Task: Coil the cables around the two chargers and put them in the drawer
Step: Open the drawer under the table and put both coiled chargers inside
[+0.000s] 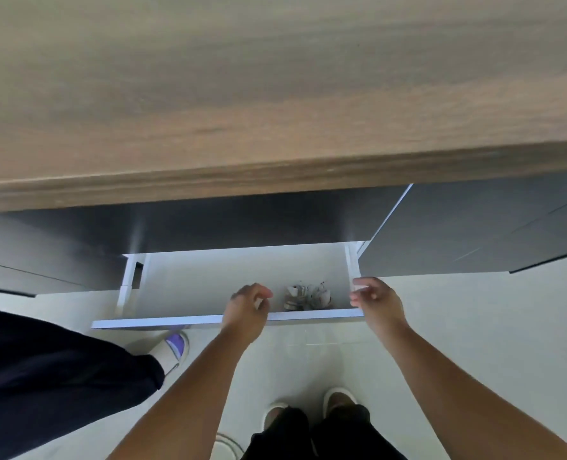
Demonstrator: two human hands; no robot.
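A white drawer [182, 280] stands pulled out below the wooden desk top. Two white chargers with cable coiled around them lie side by side at the drawer's front right: the left charger [294, 297] and the right charger [321, 295]. My left hand [247, 308] hovers over the drawer's front edge just left of them, fingers curled and apart, holding nothing. My right hand [376, 302] is at the drawer's right front corner, fingers spread, empty. Neither hand touches a charger.
The wooden desk top [275, 94] fills the upper view. Dark cabinet fronts [458, 234] flank the drawer. Another person's dark trouser leg [53, 386] and slipper [176, 346] stand at the left. My own shoes [338, 400] are on the pale floor.
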